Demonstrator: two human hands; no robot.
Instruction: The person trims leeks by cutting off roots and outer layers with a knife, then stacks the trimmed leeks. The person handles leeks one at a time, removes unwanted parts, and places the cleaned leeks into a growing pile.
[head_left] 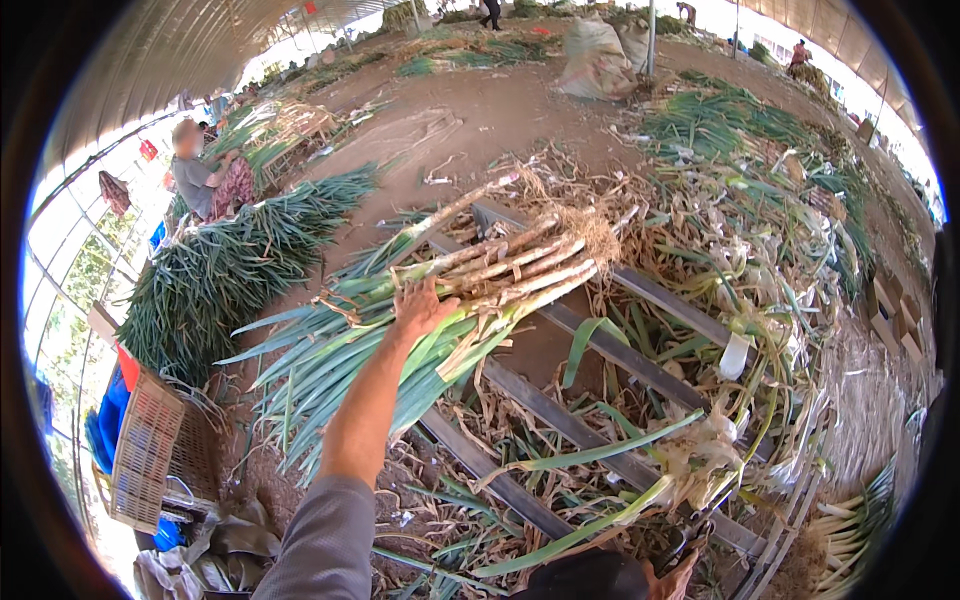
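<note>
A bundle of long green onions (490,275) lies across a metal rail frame (590,335), its leaves toward the left and its dry roots toward the right. Brown outer skins cling to the stalks. My left hand (424,308) rests on top of the bundle where stalks turn to leaves, fingers spread. At the lower edge my right hand (676,578) shows only in part; its fingers look closed around a small dark metal object (690,535), whose kind I cannot make out. One loose green onion leaf (600,450) stretches over the rails near that hand.
Peeled skins and leaf scraps (700,240) are heaped at the right. To the left stand a large pile of green onions (240,265), a seated person (205,175) and a plastic crate (148,450). Stuffed sacks (598,60) sit at the back. Cleaned green onions (845,540) lie lower right.
</note>
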